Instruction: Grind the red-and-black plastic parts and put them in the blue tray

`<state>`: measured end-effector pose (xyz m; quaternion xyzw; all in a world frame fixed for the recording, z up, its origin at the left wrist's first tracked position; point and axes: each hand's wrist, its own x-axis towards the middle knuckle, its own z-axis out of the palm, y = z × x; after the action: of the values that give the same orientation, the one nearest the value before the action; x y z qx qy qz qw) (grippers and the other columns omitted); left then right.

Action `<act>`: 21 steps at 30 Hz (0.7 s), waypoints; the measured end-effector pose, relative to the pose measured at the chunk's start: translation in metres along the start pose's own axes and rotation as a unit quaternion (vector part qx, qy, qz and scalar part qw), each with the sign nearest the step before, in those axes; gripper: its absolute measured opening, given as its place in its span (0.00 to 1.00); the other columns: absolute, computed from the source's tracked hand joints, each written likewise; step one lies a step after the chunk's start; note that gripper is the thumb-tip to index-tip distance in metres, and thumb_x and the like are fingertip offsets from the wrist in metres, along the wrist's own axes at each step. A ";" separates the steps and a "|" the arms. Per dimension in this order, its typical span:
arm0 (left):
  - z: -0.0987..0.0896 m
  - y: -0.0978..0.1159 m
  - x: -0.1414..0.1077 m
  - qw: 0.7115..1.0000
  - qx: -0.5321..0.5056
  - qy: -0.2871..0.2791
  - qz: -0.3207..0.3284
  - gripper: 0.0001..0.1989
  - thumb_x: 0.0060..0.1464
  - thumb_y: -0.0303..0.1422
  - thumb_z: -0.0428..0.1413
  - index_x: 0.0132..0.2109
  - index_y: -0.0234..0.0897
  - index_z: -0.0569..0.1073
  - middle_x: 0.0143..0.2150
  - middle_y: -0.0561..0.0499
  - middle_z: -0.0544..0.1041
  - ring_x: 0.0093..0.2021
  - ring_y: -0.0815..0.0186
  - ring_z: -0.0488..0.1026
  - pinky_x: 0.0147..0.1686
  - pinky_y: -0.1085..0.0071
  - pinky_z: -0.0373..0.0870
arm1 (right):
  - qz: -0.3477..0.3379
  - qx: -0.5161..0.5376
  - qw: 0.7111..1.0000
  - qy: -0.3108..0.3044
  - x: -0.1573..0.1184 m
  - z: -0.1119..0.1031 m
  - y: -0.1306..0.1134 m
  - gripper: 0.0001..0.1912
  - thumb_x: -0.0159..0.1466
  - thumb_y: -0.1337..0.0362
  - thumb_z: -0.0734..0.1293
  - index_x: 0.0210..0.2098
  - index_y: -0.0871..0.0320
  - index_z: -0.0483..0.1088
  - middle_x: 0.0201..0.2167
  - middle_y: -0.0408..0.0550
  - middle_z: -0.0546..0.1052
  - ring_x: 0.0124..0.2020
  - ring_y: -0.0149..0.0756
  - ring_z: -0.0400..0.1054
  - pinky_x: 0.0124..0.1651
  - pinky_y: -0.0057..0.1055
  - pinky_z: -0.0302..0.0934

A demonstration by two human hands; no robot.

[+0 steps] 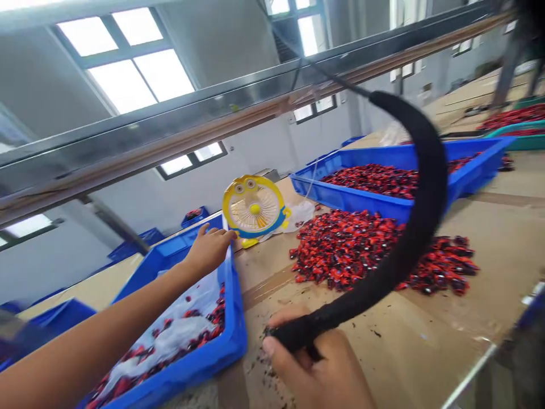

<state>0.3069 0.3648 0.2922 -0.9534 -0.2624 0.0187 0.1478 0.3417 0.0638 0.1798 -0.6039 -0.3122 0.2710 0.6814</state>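
Observation:
My left hand [209, 250] reaches over a blue tray [237, 318], its fingers partly spread. Its fingertips are by the lower left edge of a small yellow and blue cartoon-faced fan [254, 209]; whether they touch it I cannot tell. My right hand [327, 369] is closed round the lower end of a thick black foam-covered curved tube [430, 170], with a thin cord running from its upper end. The tip of this tool is hardly visible. Behind it lies a heap of small red and black plastic pieces [349, 247] on the brown table.
A second blue tray [349, 193] of red and black pieces stands behind the heap. The near left tray holds similar pieces and white plastic film [183, 338]. Green trays [522, 130] sit far right. A metal rail [238, 94] crosses overhead. Dark crumbs litter the table [426, 329].

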 end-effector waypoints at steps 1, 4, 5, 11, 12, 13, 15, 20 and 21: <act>0.003 -0.015 -0.014 1.000 -0.003 -0.019 -0.024 0.16 0.71 0.37 0.61 0.61 0.35 0.76 0.61 0.41 0.78 0.59 0.51 0.78 0.58 0.48 0.78 | 0.003 0.004 1.000 -0.006 0.000 -0.001 -0.004 0.13 0.62 0.53 0.70 0.41 0.53 0.79 0.23 0.39 0.70 0.23 0.31 0.62 0.26 0.26 0.55; 0.019 -0.045 -0.056 0.993 -0.030 -0.086 -0.076 0.16 0.71 0.37 0.62 0.60 0.35 0.77 0.59 0.42 0.79 0.54 0.54 0.80 0.54 0.51 0.81 | 0.006 0.016 0.999 -0.027 0.000 -0.001 -0.009 0.16 0.63 0.48 0.71 0.40 0.52 0.77 0.23 0.38 0.69 0.23 0.32 0.61 0.26 0.28 0.56; 0.026 -0.051 -0.069 0.990 -0.043 -0.106 -0.087 0.15 0.71 0.37 0.62 0.60 0.36 0.77 0.59 0.42 0.79 0.54 0.55 0.81 0.53 0.52 0.81 | 0.008 0.017 0.999 -0.035 -0.001 -0.001 -0.009 0.17 0.64 0.45 0.70 0.41 0.52 0.77 0.22 0.38 0.70 0.22 0.32 0.62 0.26 0.28 0.58; 0.075 -0.043 -0.113 0.974 -0.151 -0.141 -0.096 0.15 0.71 0.37 0.62 0.59 0.35 0.77 0.58 0.43 0.80 0.52 0.55 0.81 0.52 0.53 0.82 | -0.002 -0.059 0.996 -0.072 0.000 -0.007 0.003 0.28 0.65 0.37 0.68 0.46 0.53 0.82 0.20 0.44 0.78 0.21 0.39 0.71 0.25 0.31 0.66; 0.082 -0.039 -0.114 0.972 -0.167 -0.137 -0.091 0.15 0.71 0.37 0.62 0.60 0.35 0.77 0.58 0.42 0.80 0.53 0.55 0.81 0.52 0.52 0.81 | -0.010 -0.080 0.994 -0.079 0.002 -0.008 0.005 0.29 0.64 0.36 0.69 0.46 0.53 0.83 0.20 0.45 0.78 0.21 0.40 0.72 0.25 0.32 0.66; 0.087 -0.035 -0.115 0.971 -0.182 -0.132 -0.086 0.16 0.71 0.37 0.61 0.60 0.36 0.77 0.59 0.42 0.80 0.53 0.55 0.81 0.53 0.52 0.81 | -0.019 -0.097 0.991 -0.088 0.003 -0.009 0.006 0.29 0.64 0.36 0.69 0.47 0.53 0.83 0.20 0.45 0.78 0.21 0.41 0.73 0.25 0.33 0.67; 0.095 -0.031 -0.113 0.968 -0.204 -0.121 -0.076 0.16 0.71 0.37 0.61 0.61 0.36 0.76 0.60 0.42 0.79 0.55 0.54 0.80 0.54 0.51 0.81 | -0.038 -0.123 0.987 -0.100 0.005 -0.009 0.008 0.29 0.64 0.36 0.69 0.48 0.52 0.84 0.23 0.46 0.81 0.24 0.43 0.77 0.30 0.34 0.72; 0.099 -0.032 -0.107 0.967 -0.225 -0.107 -0.059 0.15 0.71 0.37 0.61 0.60 0.36 0.77 0.59 0.42 0.79 0.54 0.54 0.80 0.54 0.51 0.81 | -0.060 -0.144 0.981 -0.113 -0.007 0.002 0.005 0.22 0.65 0.40 0.68 0.44 0.47 0.84 0.40 0.47 0.88 0.45 0.51 0.84 0.36 0.35 0.76; 0.099 -0.033 -0.106 0.967 -0.227 -0.105 -0.058 0.15 0.71 0.37 0.61 0.59 0.35 0.77 0.58 0.43 0.80 0.53 0.55 0.81 0.53 0.52 0.81 | -0.060 -0.146 0.982 -0.107 -0.010 0.005 0.003 0.21 0.64 0.42 0.67 0.42 0.47 0.84 0.38 0.47 0.88 0.43 0.51 0.84 0.35 0.36 0.76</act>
<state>0.1881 0.3650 0.2031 -0.9378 -0.3286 0.0501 -0.0998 0.3314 0.0604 0.1763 -0.6449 -0.4551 0.2439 0.5635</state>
